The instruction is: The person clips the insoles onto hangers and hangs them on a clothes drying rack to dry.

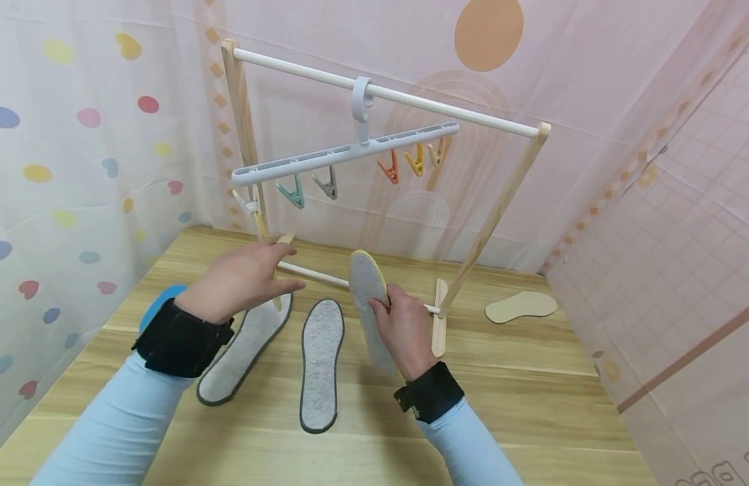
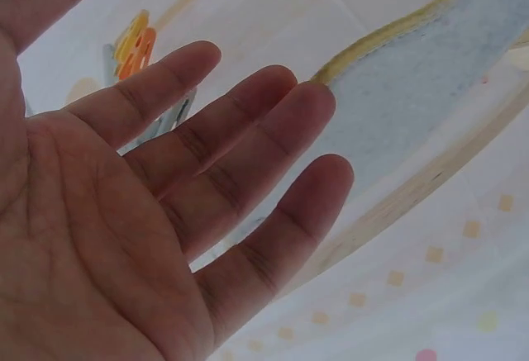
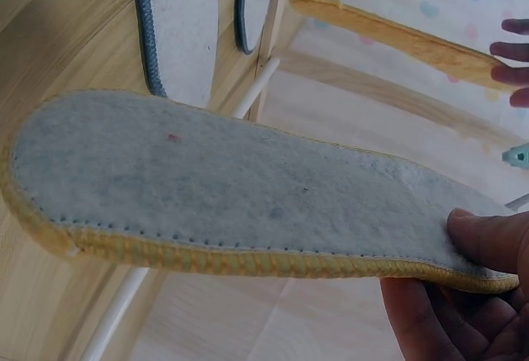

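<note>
My right hand (image 1: 405, 331) grips a grey insole with a yellow stitched edge (image 1: 367, 290), thumb on its grey face and fingers beneath, tilted above the table. A matching insole (image 2: 430, 88) hangs from a white clothespin (image 1: 247, 202) at the left end of a pale blue clip hanger (image 1: 344, 156). Beside that hanging insole is my left hand (image 1: 247, 277), its fingers extended and spread; its fingertips overlap the yellow edge in the left wrist view. Two grey insoles with dark edges, one in the middle (image 1: 322, 364) and one further left (image 1: 241, 358), lie on the table.
The hanger hooks over the white rod (image 1: 447, 103) of a wooden rack. Green (image 1: 292, 192), grey (image 1: 327, 183), red (image 1: 389, 169), yellow and beige clothespins dangle from it. A beige insole (image 1: 520, 307) lies at the right; a blue object (image 1: 158, 305) is partly hidden behind my left wrist.
</note>
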The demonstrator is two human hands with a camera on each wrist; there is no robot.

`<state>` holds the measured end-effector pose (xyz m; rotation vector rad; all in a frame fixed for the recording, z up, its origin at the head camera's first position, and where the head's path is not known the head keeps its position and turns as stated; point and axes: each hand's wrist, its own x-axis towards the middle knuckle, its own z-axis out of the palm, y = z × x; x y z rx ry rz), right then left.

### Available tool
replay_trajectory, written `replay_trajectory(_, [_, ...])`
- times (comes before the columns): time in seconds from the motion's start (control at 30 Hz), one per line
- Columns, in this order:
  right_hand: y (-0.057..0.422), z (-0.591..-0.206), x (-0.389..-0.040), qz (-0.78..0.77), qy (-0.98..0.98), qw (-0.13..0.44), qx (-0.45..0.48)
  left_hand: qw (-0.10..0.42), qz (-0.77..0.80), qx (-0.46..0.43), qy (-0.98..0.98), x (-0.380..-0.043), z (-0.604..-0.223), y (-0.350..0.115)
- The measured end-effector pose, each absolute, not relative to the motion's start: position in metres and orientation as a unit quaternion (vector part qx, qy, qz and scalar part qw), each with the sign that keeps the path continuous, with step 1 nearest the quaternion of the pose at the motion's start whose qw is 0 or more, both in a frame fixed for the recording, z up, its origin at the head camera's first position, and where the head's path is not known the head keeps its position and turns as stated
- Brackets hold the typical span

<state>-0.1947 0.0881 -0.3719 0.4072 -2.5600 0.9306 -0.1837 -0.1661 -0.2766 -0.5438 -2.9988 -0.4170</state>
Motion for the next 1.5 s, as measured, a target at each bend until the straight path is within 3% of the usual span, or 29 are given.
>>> replay_trajectory(0.7, [0.093, -0.371, -0.205, 0.348, -0.897, 0.187, 0.198, 0.078, -0.188, -0.126, -0.971, -0.183, -0.238, -0.138])
replay_trajectory(1.3, [0.097, -0.366, -0.212, 0.354, -0.891, 0.169, 0.229, 0.181, -0.241, -0.015, -0.953, -0.187, -0.231, -0.116])
replay_trajectory(1.5, [0.096, -0.366, -0.216, 0.340, -0.885, 0.195, 0.251, 0.212, -0.228, 0.023, -0.950, -0.189, -0.230, -0.113])
